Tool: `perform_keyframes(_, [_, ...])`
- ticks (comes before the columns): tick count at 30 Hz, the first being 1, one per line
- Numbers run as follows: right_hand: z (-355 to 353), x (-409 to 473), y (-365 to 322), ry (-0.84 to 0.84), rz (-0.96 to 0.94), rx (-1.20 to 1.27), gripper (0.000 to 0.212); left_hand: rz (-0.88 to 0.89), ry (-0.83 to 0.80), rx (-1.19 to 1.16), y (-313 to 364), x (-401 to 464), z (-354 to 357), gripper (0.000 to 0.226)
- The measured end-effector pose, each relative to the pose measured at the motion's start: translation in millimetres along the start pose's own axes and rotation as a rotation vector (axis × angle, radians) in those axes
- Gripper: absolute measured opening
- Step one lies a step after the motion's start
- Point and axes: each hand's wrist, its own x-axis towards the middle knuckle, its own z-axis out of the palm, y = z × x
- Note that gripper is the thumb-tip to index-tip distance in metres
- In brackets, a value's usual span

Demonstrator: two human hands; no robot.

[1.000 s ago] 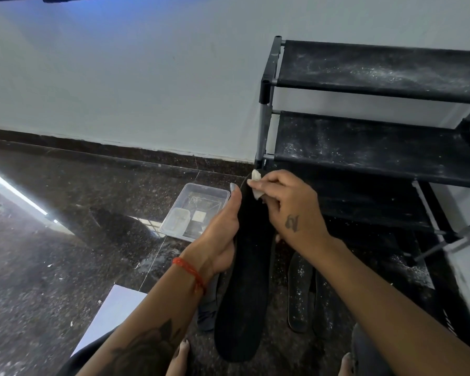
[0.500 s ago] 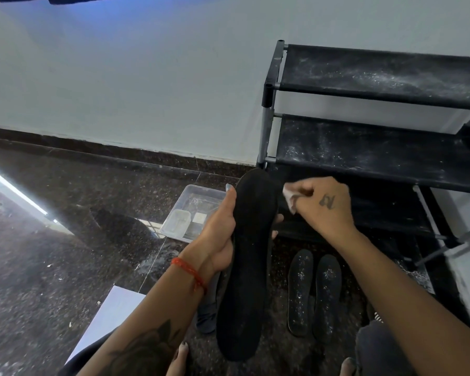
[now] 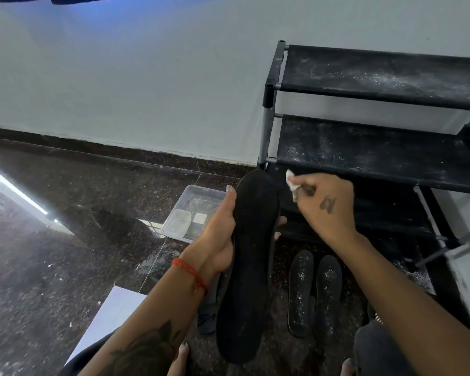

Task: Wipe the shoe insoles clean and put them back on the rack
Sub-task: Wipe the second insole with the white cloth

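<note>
My left hand (image 3: 219,234) grips a long black insole (image 3: 251,267) upright by its left edge, with my fingertips showing past its right edge. To the right of the insole's top, and apart from it, my right hand (image 3: 327,207) pinches a small white wipe (image 3: 292,181). Two more black insoles (image 3: 314,294), speckled with white dust, lie side by side on the floor below my right arm. A black shoe rack (image 3: 377,147) with dusty fabric shelves stands at the right against the wall.
A clear plastic tray (image 3: 193,213) sits on the dark stone floor behind my left hand. A white sheet (image 3: 111,316) lies on the floor at the lower left. A grey item (image 3: 208,318) lies partly hidden behind the held insole. My knee (image 3: 375,348) shows at the bottom right.
My right hand has moved with the wipe off the top of the insole to the right. The insole's full top face is now uncovered. My left hand keeps its grip.
</note>
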Motion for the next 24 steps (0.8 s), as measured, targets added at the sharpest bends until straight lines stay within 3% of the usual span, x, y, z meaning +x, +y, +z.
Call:
perform_keyframes(1, [-1.5, -1.7, -4.6, 0.066, -0.041, 0.08, 0.021, -0.003, -0.004, -0.022, 0.9, 0.1, -0.1, 0.076])
perform_keyframes(3, [0.5, -6.7, -14.2, 0.041, -0.133, 0.223, 0.02, -0.009, -0.021, -0.05, -0.1, 1.8, -0.1, 0.074])
perform_keyframes(11, [10.8, -30.4, -36.0, -0.479, -0.317, 0.33, 0.011, 0.036, 0.051, -0.075, -0.2, 7.2, -9.4, 0.063])
perform_keyframes(13, [2.3, -28.9, -32.9, -0.586, -0.353, 0.248, 0.013, 0.034, 0.047, -0.067, -0.3, 7.4, -8.6, 0.064])
perform_keyframes(15, [-2.2, -25.3, -26.4, -0.561, -0.366, 0.073, 0.016, -0.001, 0.032, -0.038, -1.9, 7.7, -6.7, 0.066])
perform_keyframes(17, [-3.7, -21.8, -20.3, -0.395, -0.349, -0.064, 0.018, -0.018, 0.025, -0.016, -3.1, 8.2, -5.5, 0.067])
perform_keyframes(19, [-0.3, -23.5, -19.6, -0.251, -0.312, -0.046, 0.023, -0.02, 0.026, -0.014, -3.9, 8.5, -4.6, 0.071])
perform_keyframes(21, [5.6, -30.0, -27.2, -0.279, -0.273, 0.124, 0.028, -0.014, 0.037, -0.016, -3.7, 8.5, -4.9, 0.076])
perform_keyframes(24, [5.4, -39.3, -42.2, -0.494, -0.281, 0.276, 0.029, -0.009, 0.093, -0.012, -2.5, 10.1, -9.7, 0.073])
